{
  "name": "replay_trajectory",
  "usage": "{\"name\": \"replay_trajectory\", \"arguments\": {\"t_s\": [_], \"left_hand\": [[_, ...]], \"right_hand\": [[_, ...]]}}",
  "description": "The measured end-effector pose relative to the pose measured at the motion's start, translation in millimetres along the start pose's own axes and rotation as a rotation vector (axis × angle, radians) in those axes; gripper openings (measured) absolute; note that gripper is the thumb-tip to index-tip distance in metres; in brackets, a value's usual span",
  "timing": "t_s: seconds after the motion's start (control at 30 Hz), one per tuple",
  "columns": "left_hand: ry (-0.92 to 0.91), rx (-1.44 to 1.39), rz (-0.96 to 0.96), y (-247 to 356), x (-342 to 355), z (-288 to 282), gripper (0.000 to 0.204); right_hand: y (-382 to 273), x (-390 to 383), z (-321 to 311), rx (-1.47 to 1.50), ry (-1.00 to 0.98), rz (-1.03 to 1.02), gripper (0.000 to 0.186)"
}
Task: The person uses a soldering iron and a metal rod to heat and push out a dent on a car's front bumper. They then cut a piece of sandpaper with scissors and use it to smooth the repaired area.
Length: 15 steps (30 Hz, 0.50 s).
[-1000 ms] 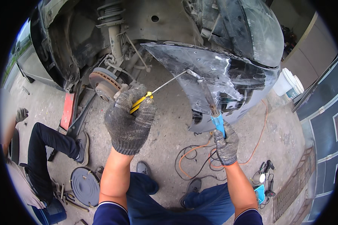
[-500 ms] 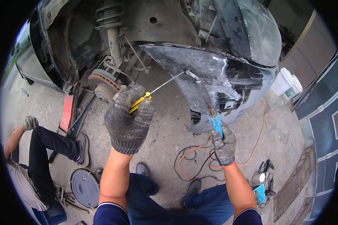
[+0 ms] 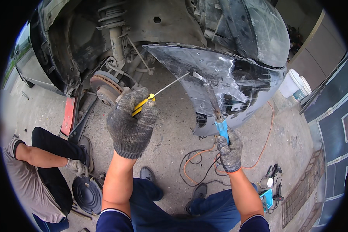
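Observation:
Wearing a dark knit glove, my left hand [image 3: 131,125] is closed around a yellow-handled screwdriver [image 3: 144,104]. Its thin metal shaft slants up to the right, the tip by the left edge of a scuffed grey and black car bumper [image 3: 216,65]. My gloved right hand [image 3: 230,152] grips a plastic-welding iron with a blue handle [image 3: 222,127]. The iron's long metal barrel points upward, and its flat head lies over the bumper's scraped surface near the screwdriver tip. Whether that head touches the bumper I cannot tell.
Left of the bumper are a brake disc [image 3: 104,84] and a coil spring strut [image 3: 116,38]. Orange and black cables [image 3: 199,166] loop across the floor. White buckets [image 3: 291,85] stand at right. A co-worker sits at lower left, gloved hand [image 3: 77,166] at a black round lid [image 3: 87,195].
The co-worker's arm has swung down, bringing the gloved hand from the knee to the round lid. My hands and both tools have hardly moved.

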<state>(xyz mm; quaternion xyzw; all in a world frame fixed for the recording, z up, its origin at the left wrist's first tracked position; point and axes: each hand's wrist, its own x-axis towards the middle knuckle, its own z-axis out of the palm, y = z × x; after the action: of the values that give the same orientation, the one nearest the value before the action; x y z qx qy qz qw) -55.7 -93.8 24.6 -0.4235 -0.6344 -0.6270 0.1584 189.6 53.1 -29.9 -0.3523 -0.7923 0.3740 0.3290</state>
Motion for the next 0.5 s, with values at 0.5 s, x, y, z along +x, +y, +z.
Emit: {"name": "replay_trajectory", "arguments": {"t_s": [0.5], "left_hand": [[0.050, 0.008, 0.031, 1, 2, 4, 0.021]], "right_hand": [[22, -1, 13, -0.006, 0.038, -0.006, 0.036]]}}
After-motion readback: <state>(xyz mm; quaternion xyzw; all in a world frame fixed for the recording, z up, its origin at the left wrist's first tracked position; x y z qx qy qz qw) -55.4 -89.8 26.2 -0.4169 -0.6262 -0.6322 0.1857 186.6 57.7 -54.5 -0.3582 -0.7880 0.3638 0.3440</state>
